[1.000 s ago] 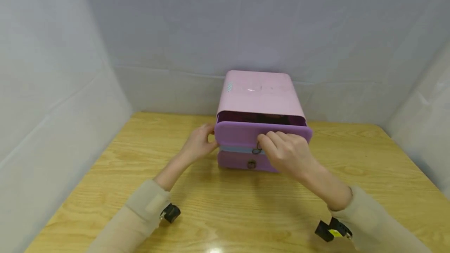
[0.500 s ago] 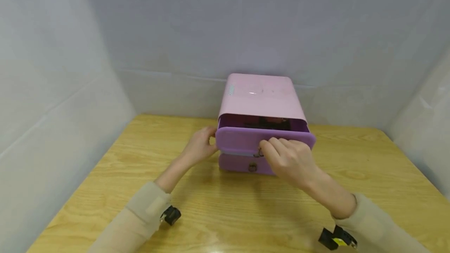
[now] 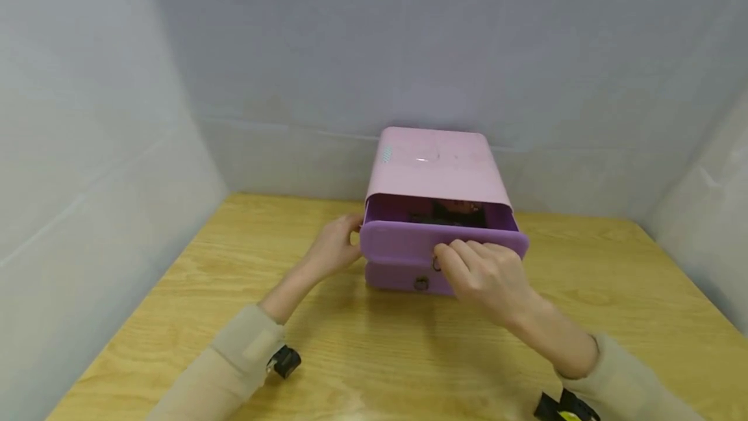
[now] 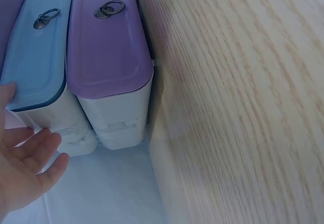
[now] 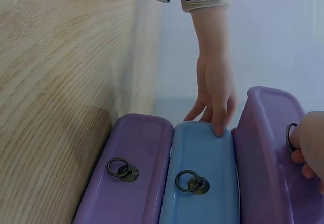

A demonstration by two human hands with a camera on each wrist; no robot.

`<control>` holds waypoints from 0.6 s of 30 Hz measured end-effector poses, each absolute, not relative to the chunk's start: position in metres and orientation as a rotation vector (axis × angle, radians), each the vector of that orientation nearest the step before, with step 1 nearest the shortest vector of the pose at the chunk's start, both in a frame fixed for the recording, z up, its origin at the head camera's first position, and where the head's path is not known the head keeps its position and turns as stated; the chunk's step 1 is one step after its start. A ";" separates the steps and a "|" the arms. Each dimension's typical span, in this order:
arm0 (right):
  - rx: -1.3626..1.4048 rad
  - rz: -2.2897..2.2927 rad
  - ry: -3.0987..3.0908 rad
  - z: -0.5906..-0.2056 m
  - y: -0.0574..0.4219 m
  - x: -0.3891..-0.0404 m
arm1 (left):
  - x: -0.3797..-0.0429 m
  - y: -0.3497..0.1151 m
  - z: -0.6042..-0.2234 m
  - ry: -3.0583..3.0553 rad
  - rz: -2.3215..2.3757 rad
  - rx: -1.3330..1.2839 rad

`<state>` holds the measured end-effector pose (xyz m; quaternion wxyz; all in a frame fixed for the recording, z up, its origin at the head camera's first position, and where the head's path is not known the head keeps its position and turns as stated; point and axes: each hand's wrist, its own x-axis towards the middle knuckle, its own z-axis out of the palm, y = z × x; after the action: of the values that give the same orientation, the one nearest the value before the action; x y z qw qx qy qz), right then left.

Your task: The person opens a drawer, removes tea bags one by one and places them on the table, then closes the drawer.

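Observation:
A small pink drawer cabinet [image 3: 438,164] stands on the table with its top purple drawer [image 3: 400,242] partly pulled out. My right hand [image 3: 487,275] grips that drawer's metal ring pull [image 5: 289,137], fingers curled. Dark objects [image 3: 458,213] show inside the drawer. At the cabinet's left side, my left hand [image 3: 333,245] braces it; in the left wrist view its thumb touches the edge of the blue middle drawer [image 4: 38,62], and the loosely bent fingers lie along the side. Below, the bottom purple drawer [image 4: 109,47] sits closed, its own ring pull hanging free.
The wooden table [image 3: 374,356] spreads in front of and beside the cabinet. Pale cloth walls [image 3: 292,70] rise behind and at both sides. Black wrist cameras sit under both sleeves [image 3: 245,343].
The top drawer has slid further out toward me with my right hand on its ring, showing more of its inside and covering the blue drawer. My left hand stays at the cabinet's side.

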<state>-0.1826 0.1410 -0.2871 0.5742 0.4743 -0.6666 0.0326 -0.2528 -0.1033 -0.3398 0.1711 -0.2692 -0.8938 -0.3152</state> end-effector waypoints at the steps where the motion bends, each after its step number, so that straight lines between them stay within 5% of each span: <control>1: 1.110 0.079 -1.565 -0.287 0.141 -0.182 | -0.253 -0.103 -0.340 -2.541 -0.893 -0.760; 18: 1.067 0.052 -1.572 -0.289 0.142 -0.180 | -0.253 -0.098 -0.338 -2.551 -0.916 -0.753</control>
<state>-0.1800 0.1422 -0.2890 0.5817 0.4566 -0.6728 0.0225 -0.2528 -0.0984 -0.3375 0.1634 -0.2641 -0.8946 -0.3213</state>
